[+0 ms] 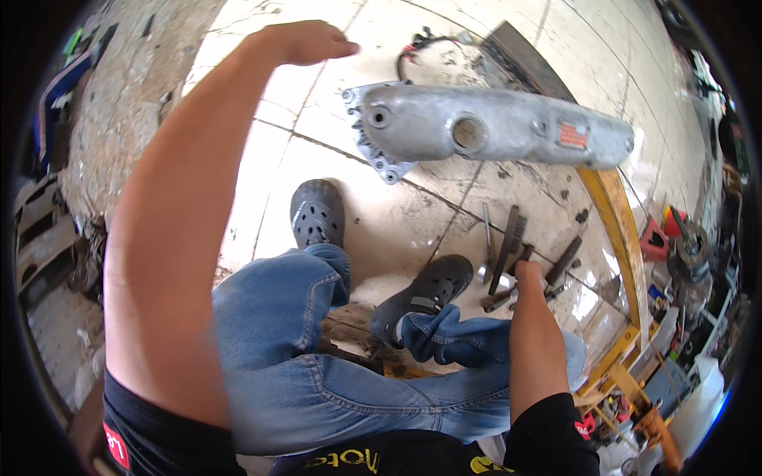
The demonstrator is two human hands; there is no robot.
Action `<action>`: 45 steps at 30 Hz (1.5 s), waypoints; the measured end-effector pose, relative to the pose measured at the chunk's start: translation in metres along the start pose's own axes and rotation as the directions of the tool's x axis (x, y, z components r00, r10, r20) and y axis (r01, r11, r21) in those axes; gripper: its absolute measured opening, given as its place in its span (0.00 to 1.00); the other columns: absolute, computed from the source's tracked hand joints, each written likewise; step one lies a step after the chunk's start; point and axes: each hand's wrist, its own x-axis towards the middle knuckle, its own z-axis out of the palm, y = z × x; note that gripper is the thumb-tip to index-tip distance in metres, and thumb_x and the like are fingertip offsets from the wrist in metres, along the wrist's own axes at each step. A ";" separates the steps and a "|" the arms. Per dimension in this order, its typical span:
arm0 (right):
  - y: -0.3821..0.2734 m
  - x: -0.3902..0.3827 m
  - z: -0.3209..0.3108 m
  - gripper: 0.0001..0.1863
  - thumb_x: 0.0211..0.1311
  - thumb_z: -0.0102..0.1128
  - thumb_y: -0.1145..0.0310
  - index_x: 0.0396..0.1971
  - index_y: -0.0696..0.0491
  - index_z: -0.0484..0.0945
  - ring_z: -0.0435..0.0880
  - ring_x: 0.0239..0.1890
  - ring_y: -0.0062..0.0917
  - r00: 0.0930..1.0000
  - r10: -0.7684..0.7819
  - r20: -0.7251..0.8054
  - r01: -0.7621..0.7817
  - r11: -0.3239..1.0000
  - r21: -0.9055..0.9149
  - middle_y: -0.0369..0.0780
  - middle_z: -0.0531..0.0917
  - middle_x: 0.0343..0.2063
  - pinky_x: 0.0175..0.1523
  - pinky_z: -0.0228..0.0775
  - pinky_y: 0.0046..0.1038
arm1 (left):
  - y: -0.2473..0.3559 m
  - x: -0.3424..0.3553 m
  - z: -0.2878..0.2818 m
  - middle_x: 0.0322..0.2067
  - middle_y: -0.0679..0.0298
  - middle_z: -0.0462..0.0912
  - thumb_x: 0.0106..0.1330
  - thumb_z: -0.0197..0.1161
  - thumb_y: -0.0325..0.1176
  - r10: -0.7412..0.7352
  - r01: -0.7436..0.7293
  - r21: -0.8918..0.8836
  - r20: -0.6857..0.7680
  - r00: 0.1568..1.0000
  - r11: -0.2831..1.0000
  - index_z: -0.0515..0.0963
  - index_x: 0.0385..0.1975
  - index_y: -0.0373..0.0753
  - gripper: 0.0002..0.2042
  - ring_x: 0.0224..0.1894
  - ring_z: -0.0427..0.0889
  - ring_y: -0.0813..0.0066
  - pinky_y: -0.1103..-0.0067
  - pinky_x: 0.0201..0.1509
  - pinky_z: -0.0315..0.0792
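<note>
Casing [508,123] (grey metal) between hands [308,43] [529,274]

Housing [508,119] is dull grey metal; tiles [381,206] look smooth, glossy; shoes [432,282] are matt plastic; jeans [266,309] are cloth.

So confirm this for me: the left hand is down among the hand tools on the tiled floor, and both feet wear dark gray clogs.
Wrong hand: the head view shows the right hand down among the hand tools on the tiled floor; the left hand is away from them, at the upper left. Both feet do wear dark gray clogs.
</note>
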 end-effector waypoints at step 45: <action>-0.308 -0.331 -0.162 0.13 0.69 0.58 0.71 0.50 0.56 0.76 0.78 0.36 0.18 0.502 -0.806 0.315 0.055 0.394 0.918 0.34 0.80 0.37 0.40 0.71 0.24 | 0.044 -0.113 0.157 0.45 0.64 0.84 0.71 0.64 0.37 0.142 -0.237 -0.942 -0.275 0.951 -0.238 0.79 0.52 0.34 0.16 0.49 0.78 0.79 0.78 0.57 0.72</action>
